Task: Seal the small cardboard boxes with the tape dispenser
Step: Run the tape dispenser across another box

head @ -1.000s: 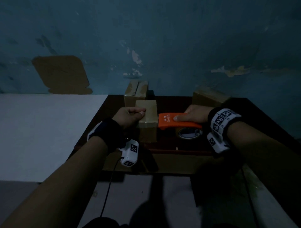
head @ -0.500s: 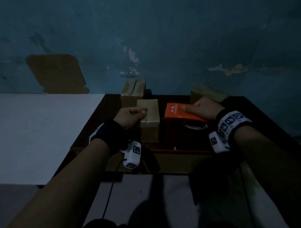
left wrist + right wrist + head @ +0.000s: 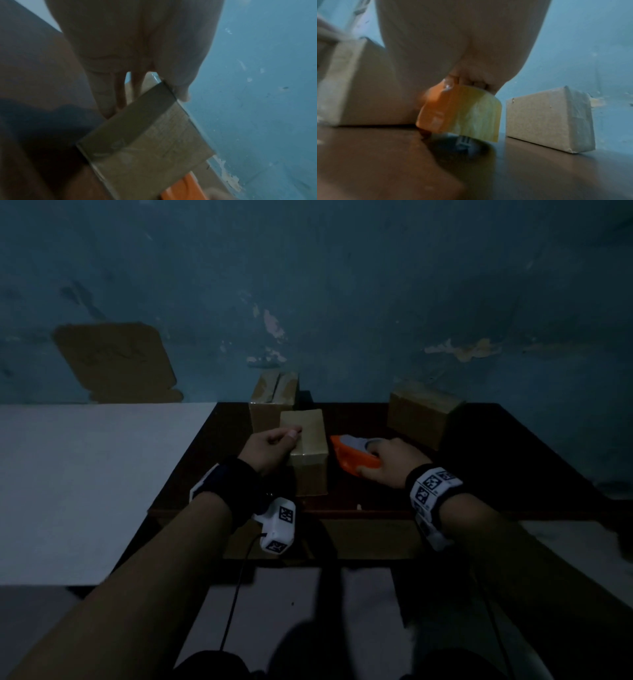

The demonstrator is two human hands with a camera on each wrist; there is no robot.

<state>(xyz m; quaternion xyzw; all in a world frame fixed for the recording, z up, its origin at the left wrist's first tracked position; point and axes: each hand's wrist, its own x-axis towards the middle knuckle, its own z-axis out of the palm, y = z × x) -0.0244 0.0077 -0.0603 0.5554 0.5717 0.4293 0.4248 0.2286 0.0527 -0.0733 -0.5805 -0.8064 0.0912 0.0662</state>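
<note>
A small brown cardboard box [image 3: 308, 440] [image 3: 149, 138] stands near the middle of the dark table [image 3: 513, 474]. My left hand [image 3: 270, 445] [image 3: 137, 88] grips its left side, thumb on the top and fingers down the side. Just right of the box, my right hand [image 3: 387, 462] [image 3: 471, 79] holds the orange tape dispenser [image 3: 352, 455] [image 3: 436, 112] with its yellowish tape roll [image 3: 477, 115], tilted on its side just above the table. Two more cardboard boxes stand behind: one [image 3: 274, 395] at the back centre, one [image 3: 421, 409] [image 3: 551, 119] at the back right.
A blue, peeling wall [image 3: 342, 285] rises directly behind the table. A white surface [image 3: 85, 481] adjoins the table on the left, with a flat cardboard piece [image 3: 116, 361] leaning on the wall behind it. Wrist-camera cables hang below both arms.
My right hand has carried the dispenser away from the box's side, then turned it over so the roll faces up. The left hand has stayed on the box.
</note>
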